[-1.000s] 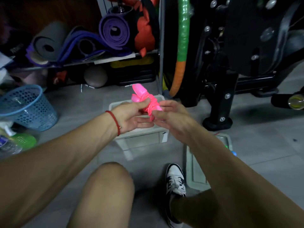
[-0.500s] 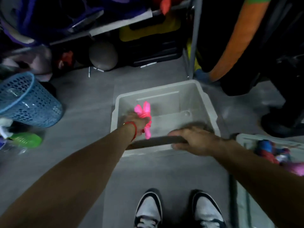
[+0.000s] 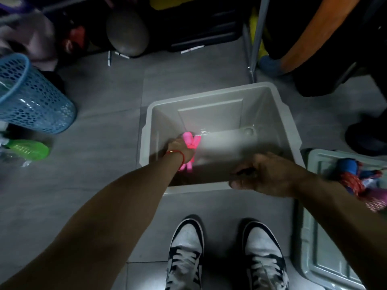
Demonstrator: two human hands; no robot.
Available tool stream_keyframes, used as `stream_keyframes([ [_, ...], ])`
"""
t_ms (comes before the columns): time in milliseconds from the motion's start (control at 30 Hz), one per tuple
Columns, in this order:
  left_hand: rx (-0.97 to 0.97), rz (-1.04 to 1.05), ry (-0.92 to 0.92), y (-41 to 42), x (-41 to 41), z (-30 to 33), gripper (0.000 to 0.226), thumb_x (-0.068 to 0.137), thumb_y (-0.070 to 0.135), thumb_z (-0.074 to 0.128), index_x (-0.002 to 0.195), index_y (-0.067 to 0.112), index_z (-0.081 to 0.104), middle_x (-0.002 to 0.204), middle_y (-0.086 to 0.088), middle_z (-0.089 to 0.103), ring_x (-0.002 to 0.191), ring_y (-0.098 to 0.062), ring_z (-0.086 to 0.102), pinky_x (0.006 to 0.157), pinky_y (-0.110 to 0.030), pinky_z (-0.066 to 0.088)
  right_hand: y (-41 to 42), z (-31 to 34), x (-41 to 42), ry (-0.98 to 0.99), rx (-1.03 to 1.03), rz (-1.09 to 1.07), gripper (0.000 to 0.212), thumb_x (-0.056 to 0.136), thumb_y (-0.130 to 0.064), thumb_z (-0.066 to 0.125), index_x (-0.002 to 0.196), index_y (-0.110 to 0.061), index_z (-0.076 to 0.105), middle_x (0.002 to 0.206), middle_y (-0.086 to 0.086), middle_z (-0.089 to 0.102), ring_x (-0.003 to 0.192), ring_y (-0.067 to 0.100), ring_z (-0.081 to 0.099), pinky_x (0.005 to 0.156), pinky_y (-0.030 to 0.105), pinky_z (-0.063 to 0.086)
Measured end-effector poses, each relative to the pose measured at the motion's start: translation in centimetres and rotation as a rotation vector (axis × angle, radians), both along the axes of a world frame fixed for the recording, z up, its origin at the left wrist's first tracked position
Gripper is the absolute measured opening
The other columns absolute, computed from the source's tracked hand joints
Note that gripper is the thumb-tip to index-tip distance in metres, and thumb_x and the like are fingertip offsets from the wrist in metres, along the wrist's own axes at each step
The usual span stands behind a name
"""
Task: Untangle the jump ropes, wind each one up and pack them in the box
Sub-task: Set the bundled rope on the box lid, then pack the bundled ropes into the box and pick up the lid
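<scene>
1. My left hand [image 3: 180, 151] is down inside the white plastic box [image 3: 278, 114], fingers wrapped round the pink jump rope [image 3: 191, 143]. There's a thin red string bracelet [image 3: 181, 157] on that wrist.

2. The rope is a bright, almost neon pink, wound up into one tight little bundle. Two rounded pink handle ends poke out past my knuckles, side by side, pointing toward the far wall of the box. A bit more pink sticks out below my wrist on the near side. It's glowing against the pale plastic, so the coils themselves are kinda blown out and I can't pick out single loops.

3. The bundle sits low in the left half of the box, close to the left wall. Can't tell whether it's touching the bottom, since my hand covers that part.

4. My right hand [image 3: 265, 174] is clamped on the near rim of the box, thumb on the outside and fingers curled over the edge into it.

5. The box stands on grey floor tiles just ahead of my two sneakers [image 3: 185, 254], white with dark trim.

6. To my right lies a grey lid [image 3: 326, 248], and on it sit more ropes: a blue and red rope bundle [image 3: 351, 174] and something purplish at the frame edge.

7. To my left there's a blue perforated basket [image 3: 31, 101] and a green bottle [image 3: 27, 150] lying on the floor.
</scene>
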State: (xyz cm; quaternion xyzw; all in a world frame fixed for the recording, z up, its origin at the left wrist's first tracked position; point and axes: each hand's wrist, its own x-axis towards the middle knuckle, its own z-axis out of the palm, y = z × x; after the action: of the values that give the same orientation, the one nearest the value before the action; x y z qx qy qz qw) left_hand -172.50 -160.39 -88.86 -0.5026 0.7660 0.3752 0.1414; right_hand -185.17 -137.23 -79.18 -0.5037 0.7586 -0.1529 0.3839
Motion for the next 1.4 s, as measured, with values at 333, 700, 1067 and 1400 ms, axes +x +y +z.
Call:
stream_keyframes([
  [333,0.011,-0.104,0.611,10.9,-0.2,10.6,0.029,0.083,0.011,0.076,0.104,0.028,0.068,0.113,-0.001,0.066,0.101,-0.021,0.065,0.086,-0.036,0.058,6.8,-1.3,1.3,0.302,-0.482,-0.256,0.042,0.097,-0.042,0.047,0.126,-0.019,0.067,0.129,0.003,0.064,0.12,0.023,0.06,0.107,0.036,0.046],
  [700,0.066,-0.706,0.435,29.9,-11.1,7.9,0.029,0.086,0.02,0.069,0.115,0.018,0.065,0.114,-0.003,0.067,0.103,-0.02,0.064,0.088,-0.025,0.047,24.3,-8.7,1.7,0.499,-0.039,-1.357,0.046,0.082,-0.033,0.063,0.123,-0.013,0.06,0.124,0.019,0.054,0.111,0.043,0.05,0.09,0.049,0.045],
  [1067,0.215,-1.104,0.226,37.7,-17.7,-0.2,0.082,0.076,0.041,0.07,0.145,0.008,0.041,0.155,-0.013,0.035,0.144,-0.027,0.032,0.117,-0.03,0.028,28.2,-14.6,-2.8,-0.485,-0.374,-2.09,0.078,0.07,-0.041,0.085,0.125,-0.002,0.048,0.101,0.017,0.07,0.083,0.032,0.072,0.057,0.035,0.057],
  [1400,0.401,-0.717,0.222,40.0,-15.6,-2.6,0.101,0.07,0.033,0.078,0.153,0.018,0.024,0.149,-0.004,0.044,0.136,-0.022,0.043,0.108,-0.026,0.035,29.9,-14.0,-1.6,-0.608,-0.623,-1.874,0.064,0.077,-0.025,0.085,0.124,-0.005,0.047,0.101,0.014,0.067,0.083,0.024,0.071,0.06,0.034,0.057],
])
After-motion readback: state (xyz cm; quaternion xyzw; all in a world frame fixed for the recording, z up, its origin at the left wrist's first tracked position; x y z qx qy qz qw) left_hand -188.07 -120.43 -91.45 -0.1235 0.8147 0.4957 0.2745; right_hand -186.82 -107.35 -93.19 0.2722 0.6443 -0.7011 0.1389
